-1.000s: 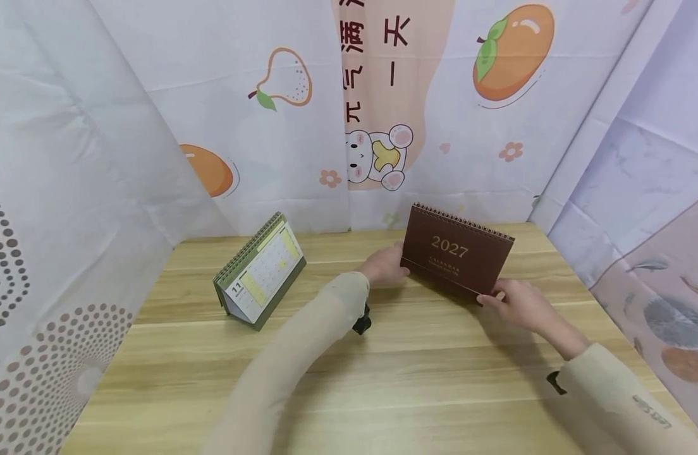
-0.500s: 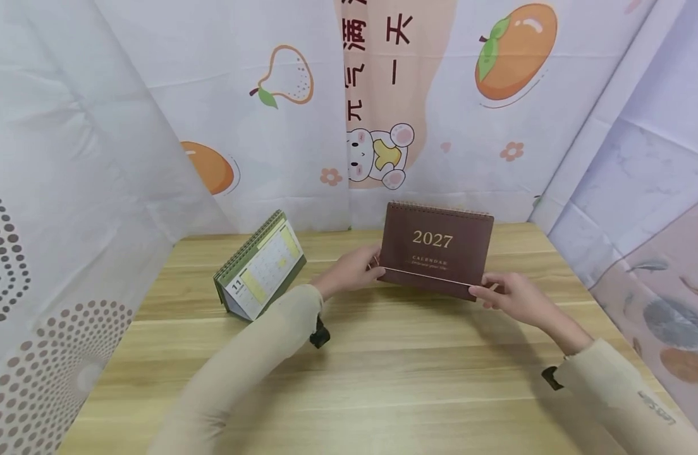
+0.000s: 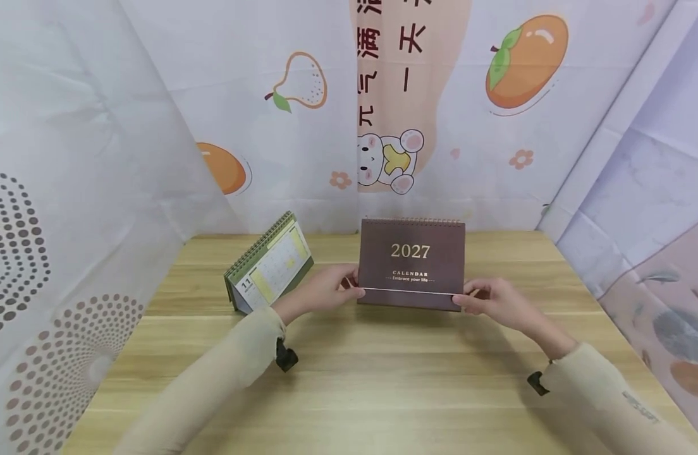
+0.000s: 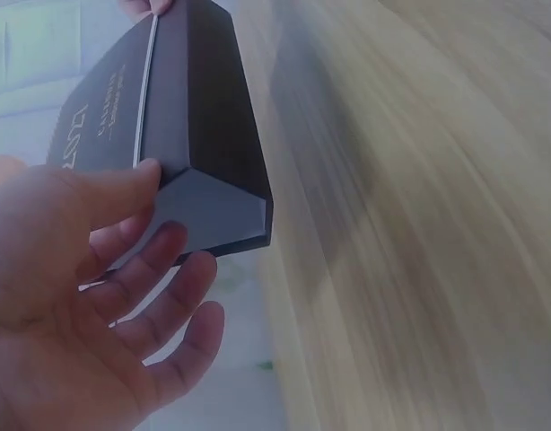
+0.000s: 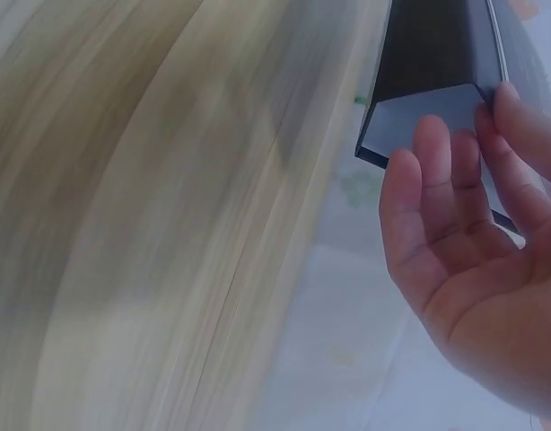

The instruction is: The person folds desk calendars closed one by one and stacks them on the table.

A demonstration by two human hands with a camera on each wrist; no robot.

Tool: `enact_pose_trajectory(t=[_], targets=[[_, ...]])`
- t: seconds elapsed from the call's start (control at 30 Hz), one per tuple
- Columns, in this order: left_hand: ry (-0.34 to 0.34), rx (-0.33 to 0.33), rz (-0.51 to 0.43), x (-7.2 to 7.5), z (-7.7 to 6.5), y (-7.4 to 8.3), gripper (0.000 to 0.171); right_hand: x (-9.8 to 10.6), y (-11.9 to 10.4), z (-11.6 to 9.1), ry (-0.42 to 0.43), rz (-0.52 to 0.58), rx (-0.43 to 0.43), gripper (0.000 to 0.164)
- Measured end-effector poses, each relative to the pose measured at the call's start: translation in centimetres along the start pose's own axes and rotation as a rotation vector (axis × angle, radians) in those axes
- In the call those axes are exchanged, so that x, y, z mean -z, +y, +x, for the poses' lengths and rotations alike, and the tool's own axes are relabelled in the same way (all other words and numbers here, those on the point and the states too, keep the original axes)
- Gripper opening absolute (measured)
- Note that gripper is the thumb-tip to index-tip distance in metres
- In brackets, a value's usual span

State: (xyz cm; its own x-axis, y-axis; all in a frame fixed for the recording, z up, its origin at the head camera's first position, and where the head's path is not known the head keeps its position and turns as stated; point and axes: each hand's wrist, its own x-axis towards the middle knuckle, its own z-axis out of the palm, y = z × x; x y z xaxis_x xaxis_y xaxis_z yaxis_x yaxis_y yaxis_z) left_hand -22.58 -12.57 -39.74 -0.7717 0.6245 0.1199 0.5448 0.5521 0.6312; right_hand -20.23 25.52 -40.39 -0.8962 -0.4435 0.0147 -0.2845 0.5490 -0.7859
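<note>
A dark brown desk calendar (image 3: 411, 253) with gold "2027" lettering and a spiral along its top faces the head camera. My left hand (image 3: 326, 289) pinches its lower left corner, thumb on the front cover, as the left wrist view also shows. At the lower right corner my right hand (image 3: 499, 304) pinches it the same way; in the right wrist view the other fingers (image 5: 432, 171) curl loosely beside its open end. Both wrist views show the underside of the calendar (image 4: 226, 108) tipped up off the wood. Behind my left forearm stands a green desk calendar (image 3: 272, 265), its page marked 11.
The wooden table (image 3: 383, 379) runs back to a white printed curtain (image 3: 303, 158). More curtains close in the left and right sides. The green calendar is close to my left wrist, partly covered by it.
Both hands have moved the brown calendar to the left and turned it to face forward. My left hand has shifted toward the green calendar, which stays in place. The head view has shifted slightly.
</note>
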Motion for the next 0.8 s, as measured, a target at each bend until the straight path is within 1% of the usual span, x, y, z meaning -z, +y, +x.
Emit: enact_pose_trajectory(t=[0.1,0.3,0.4,0.5,0.63,0.73,0.8], targets=[[0.018,0.003,-0.051,0.1,-0.8,-0.3,0.008,-0.4,-0.2,0.4,0.002,0.049,-0.022,0.020],[0.041,0.053,-0.117,0.7,-2.9,-0.4,0.010,-1.3,-1.0,1.1,-0.028,0.159,-0.066,0.024],[0.053,0.065,-0.151,0.9,-3.7,-0.3,0.010,-1.8,-1.3,1.2,-0.015,0.207,-0.093,0.026],[0.070,0.074,-0.182,1.2,-4.5,-0.5,0.011,-2.3,-1.6,1.2,-0.014,0.265,-0.101,0.028],[0.089,0.074,-0.225,1.3,-5.4,-0.6,0.013,-2.9,-2.0,1.1,-0.025,0.278,-0.089,0.026],[0.090,0.076,-0.253,1.4,-6.0,-0.6,0.015,-3.2,-2.2,1.0,-0.033,0.269,-0.072,0.022],[0.092,0.083,-0.264,1.4,-6.4,-0.5,0.015,-3.3,-2.2,1.1,-0.039,0.287,-0.064,0.020]])
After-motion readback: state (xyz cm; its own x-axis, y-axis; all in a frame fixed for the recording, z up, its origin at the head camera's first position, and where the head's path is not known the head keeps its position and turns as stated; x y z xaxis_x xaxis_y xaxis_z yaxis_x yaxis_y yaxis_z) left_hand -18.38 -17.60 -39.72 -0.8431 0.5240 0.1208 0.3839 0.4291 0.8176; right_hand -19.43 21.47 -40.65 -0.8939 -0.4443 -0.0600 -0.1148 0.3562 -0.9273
